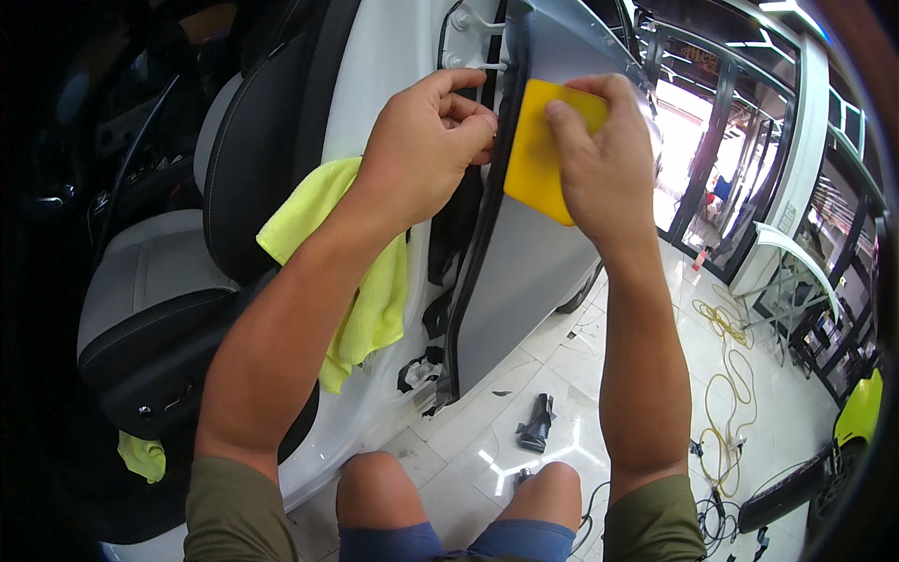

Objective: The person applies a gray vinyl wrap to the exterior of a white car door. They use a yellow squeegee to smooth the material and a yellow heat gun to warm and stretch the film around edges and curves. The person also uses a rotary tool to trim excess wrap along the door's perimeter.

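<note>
Here, yellow card [526, 159], cloth [376, 304] behind left forearm [298, 304], seat [154, 262]

A grey-and-black car seat [159, 258] stands at left, with a lime-yellow microfibre cloth [379, 304] draped just right of it and a smaller cloth [142, 459] below its cushion, near left. On the white tiled floor [459, 440] lies a black object [537, 423]. Farther right, a yellow hose [740, 384] coils loosely; glass doors [730, 173] stand beyond. At near right are black cables [717, 521] and a lime-green vehicle [858, 412].
</note>
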`<action>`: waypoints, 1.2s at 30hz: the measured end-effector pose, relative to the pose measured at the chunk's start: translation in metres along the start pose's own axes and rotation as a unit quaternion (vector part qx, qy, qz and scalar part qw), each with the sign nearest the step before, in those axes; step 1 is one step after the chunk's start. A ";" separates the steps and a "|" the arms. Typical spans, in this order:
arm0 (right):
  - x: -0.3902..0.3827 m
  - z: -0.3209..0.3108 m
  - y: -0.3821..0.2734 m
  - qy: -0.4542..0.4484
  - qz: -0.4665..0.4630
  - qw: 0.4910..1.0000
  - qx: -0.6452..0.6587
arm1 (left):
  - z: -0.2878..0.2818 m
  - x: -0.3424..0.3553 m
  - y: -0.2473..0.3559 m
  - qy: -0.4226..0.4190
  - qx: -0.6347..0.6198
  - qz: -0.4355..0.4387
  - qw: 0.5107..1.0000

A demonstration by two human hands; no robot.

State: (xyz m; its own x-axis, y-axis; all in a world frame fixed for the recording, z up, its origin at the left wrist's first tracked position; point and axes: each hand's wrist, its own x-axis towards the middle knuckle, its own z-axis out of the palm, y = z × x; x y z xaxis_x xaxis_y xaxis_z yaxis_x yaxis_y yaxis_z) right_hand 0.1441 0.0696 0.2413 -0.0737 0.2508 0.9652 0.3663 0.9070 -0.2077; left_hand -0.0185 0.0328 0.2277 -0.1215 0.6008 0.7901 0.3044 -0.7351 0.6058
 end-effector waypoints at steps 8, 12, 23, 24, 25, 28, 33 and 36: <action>0.004 0.011 -0.015 0.032 -0.011 0.998 -0.054 | -0.003 -0.007 -0.001 -0.036 -0.027 0.015 0.999; -0.005 0.014 -0.023 -0.009 -0.064 0.998 -0.020 | -0.008 -0.004 -0.004 -0.032 -0.095 -0.028 0.995; -0.007 0.007 0.012 0.020 0.058 0.996 0.071 | -0.004 -0.001 0.002 -0.020 -0.007 -0.026 0.999; -0.004 0.008 0.013 0.018 0.036 0.998 0.050 | -0.003 0.002 0.001 -0.022 0.012 -0.019 0.999; 0.000 0.007 0.013 0.016 0.014 0.999 0.028 | -0.003 0.006 -0.001 -0.024 0.030 -0.013 0.999; 0.005 0.006 0.014 0.000 -0.019 1.000 0.016 | -0.002 0.013 -0.010 -0.026 0.065 0.013 0.997; -0.038 0.001 0.027 -0.073 -0.021 0.996 0.049 | -0.001 0.007 -0.015 -0.009 0.037 0.031 0.999; -0.087 -0.003 0.033 -0.178 0.060 0.977 0.104 | 0.000 -0.003 -0.026 0.023 0.019 0.011 1.000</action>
State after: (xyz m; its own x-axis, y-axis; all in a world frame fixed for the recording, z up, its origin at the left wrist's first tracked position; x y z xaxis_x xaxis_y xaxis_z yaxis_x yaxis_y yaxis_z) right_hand 0.1658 0.0770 0.1505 -0.3737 0.4283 0.8227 0.1995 0.9034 -0.3797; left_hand -0.0260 0.0506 0.2093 -0.1566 0.5692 0.8072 0.3430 -0.7351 0.5849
